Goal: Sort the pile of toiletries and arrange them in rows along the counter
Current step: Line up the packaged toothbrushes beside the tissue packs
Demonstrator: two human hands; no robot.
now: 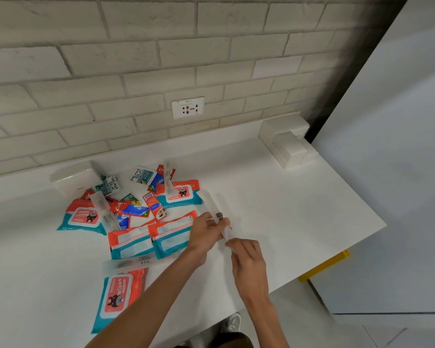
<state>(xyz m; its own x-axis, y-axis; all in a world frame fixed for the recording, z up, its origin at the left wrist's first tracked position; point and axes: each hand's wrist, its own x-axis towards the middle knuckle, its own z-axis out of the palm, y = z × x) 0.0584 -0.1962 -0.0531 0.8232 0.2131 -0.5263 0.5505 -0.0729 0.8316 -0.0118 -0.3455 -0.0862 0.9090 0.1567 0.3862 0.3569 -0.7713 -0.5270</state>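
Judged mid-sort: lifting one clear slim pack (225, 231) away from the pile (136, 207) to begin or extend a row. Gripped by the left hand (207, 231), fingers curled round its far part; pinched at its near end by the right hand (248, 257), fingertips closed narrow on the wrap. Contents too blurred to name; dark tip showing just beyond the left fingers. A little beyond those fingers, flat on the counter (299, 209): a second clear pack (210, 199), set apart from the heap. Just left of the fingers: two face-down wipes packs (151, 237); further left, sachets, toothpaste tubes and more wipes, overlapping. Nearer than the fingers and to their left: a face-up wipes pack (121, 295). Next, probably: lay down parallel to and just beside the second clear pack, ends level, then release both grips; light, slippery wrap, so worth lowering flat. Surface white, smooth, matt. Behind: pale brick wall (111, 71) with a socket (188, 108); white stepped block (286, 144) at the far right corner.
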